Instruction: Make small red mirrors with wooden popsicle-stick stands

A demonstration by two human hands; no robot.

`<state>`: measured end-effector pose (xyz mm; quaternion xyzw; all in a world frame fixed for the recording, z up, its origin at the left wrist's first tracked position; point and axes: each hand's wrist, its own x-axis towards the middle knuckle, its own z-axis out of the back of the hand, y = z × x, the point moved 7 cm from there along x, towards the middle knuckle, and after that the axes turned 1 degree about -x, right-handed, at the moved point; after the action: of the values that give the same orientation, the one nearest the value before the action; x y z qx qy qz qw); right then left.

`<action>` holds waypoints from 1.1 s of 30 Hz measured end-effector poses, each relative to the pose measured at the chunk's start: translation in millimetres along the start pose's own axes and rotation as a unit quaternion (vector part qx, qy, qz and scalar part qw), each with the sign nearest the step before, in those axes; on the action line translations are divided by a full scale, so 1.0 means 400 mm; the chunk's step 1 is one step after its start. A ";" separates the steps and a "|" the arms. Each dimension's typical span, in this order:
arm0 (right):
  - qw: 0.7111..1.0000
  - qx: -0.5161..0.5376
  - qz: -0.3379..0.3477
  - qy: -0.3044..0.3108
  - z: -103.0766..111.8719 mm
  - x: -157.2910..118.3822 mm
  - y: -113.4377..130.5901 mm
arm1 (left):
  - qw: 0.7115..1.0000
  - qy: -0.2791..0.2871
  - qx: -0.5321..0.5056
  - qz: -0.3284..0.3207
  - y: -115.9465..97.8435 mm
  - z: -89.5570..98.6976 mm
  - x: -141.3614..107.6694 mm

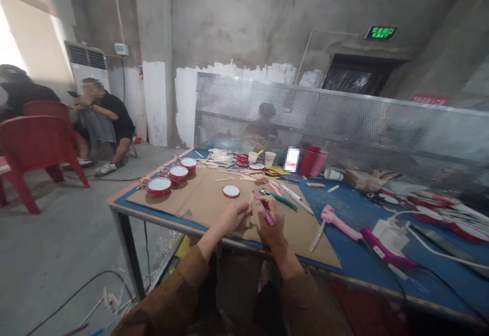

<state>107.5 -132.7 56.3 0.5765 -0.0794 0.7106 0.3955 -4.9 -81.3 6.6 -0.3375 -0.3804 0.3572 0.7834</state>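
My left hand (pixel 237 216) is closed on a thin flat wooden stick (pixel 250 208), held upright over the cardboard sheet (pixel 206 203). Wrapped in the fingers of my right hand (pixel 272 221) is a slim purple pen-like tool (pixel 269 216); its tip is close to the stick, and I cannot tell whether they touch. A small red-rimmed white disc (pixel 231 191), like a little drum, lies just beyond my left hand. Green-handled pliers (pixel 284 201) and a white marker (pixel 298 198) rest to the right of my hands.
Several red-and-white drums (pixel 159 187) stand at the table's left. Loose wooden sticks (pixel 263 177) lie along the back, near paper cups (pixel 270 158) and a red bottle (pixel 309 161). On the right are a pink glue gun (pixel 342 224) and a purple power strip (pixel 385 249) with cables.
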 end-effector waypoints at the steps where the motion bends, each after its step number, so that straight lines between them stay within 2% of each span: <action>1: 1.000 -0.002 0.000 -0.001 0.000 0.000 0.001 | 1.000 0.001 -0.001 0.000 -0.003 0.001 -0.001; 12: 1.000 -0.016 -0.012 -0.004 -0.004 -0.006 -0.002 | 1.000 -0.005 -0.007 0.002 0.012 -0.001 -0.002; 21: 1.000 -0.019 -0.013 -0.005 0.002 0.003 0.015 | 1.000 -0.002 -0.020 0.002 0.003 0.004 -0.004; 33: 1.000 -0.016 0.002 -0.026 0.003 0.005 0.021 | 1.000 0.001 -0.025 0.000 0.009 0.006 -0.001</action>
<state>102.9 -138.3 61.5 0.5882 -0.1025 0.6949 0.4008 -8.3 -78.9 4.7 -0.3577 -0.3882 0.3471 0.7751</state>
